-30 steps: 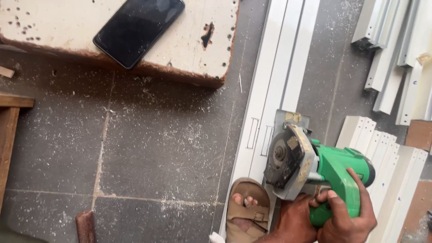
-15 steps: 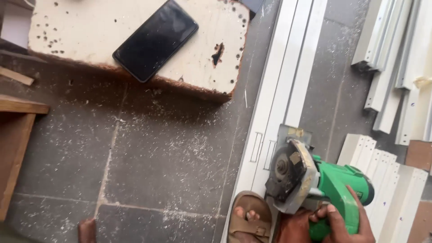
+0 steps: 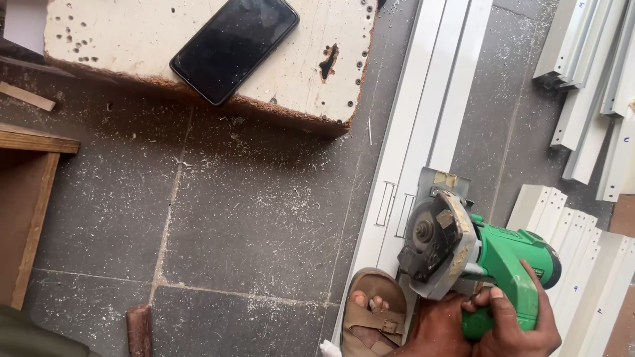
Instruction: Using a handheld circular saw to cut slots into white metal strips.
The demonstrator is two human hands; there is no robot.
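Down at the bottom edge, the right hand (image 3: 512, 324) is wrapping tight around the green saw (image 3: 489, 261), and the left hand (image 3: 440, 327) is pressing in just beside it, fingers closing on the tool's underside. A sandalled foot (image 3: 370, 317) is pinning the long white profile (image 3: 423, 132) to the dusty floor (image 3: 251, 211). The saw's blade guard is sitting right on that profile. Farther off, a black phone (image 3: 233, 46) is lying on a pitted white board (image 3: 198, 53).
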